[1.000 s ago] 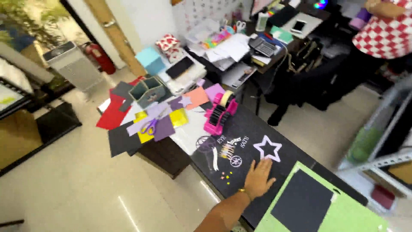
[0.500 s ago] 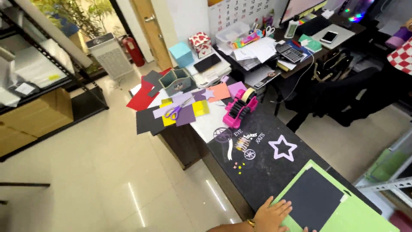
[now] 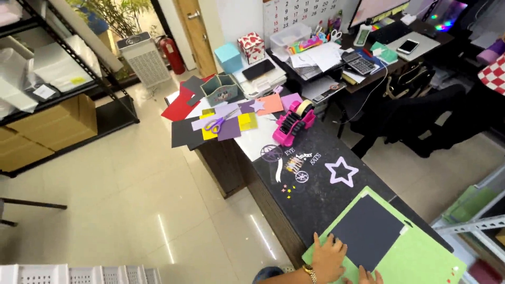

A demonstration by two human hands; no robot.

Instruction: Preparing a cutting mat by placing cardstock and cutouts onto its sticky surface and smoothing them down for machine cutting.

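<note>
Green card [image 3: 421, 257] lies at the near end of the dark desk [image 3: 315, 202], with a dark grey sheet [image 3: 368, 231] laid on top of it at a slant. The left hand [image 3: 327, 259] is pressed flat on the near corner of the green card, fingers spread and holding nothing, its fingertips just reaching the edge of the grey sheet; a gold watch is worn at that wrist. Of the right hand [image 3: 368, 275] only a few fingertips are seen at the bottom edge, resting on the card — whether it is open or closed cannot be told. For the sheets to be steadied well, even pressure is best kept through the flat palm, so that the grey sheet is not pushed askew on the card beneath; the overhanging corner of the card should be minded, since it juts past the desk edge. Farther along the desk a pale lilac star [image 3: 342, 171] and small cut-out shapes are laid out, then a pink tape dispenser [image 3: 293, 124], and beyond it a scatter of coloured paper with purple-handled scissors [image 3: 218, 124]. A second desk at the back is crowded with papers, a calculator and a phone — a person in a red-checked garment is partly seen beside it. The floor is glossy pale tile, with metal shelving and cardboard boxes at the left.
</note>
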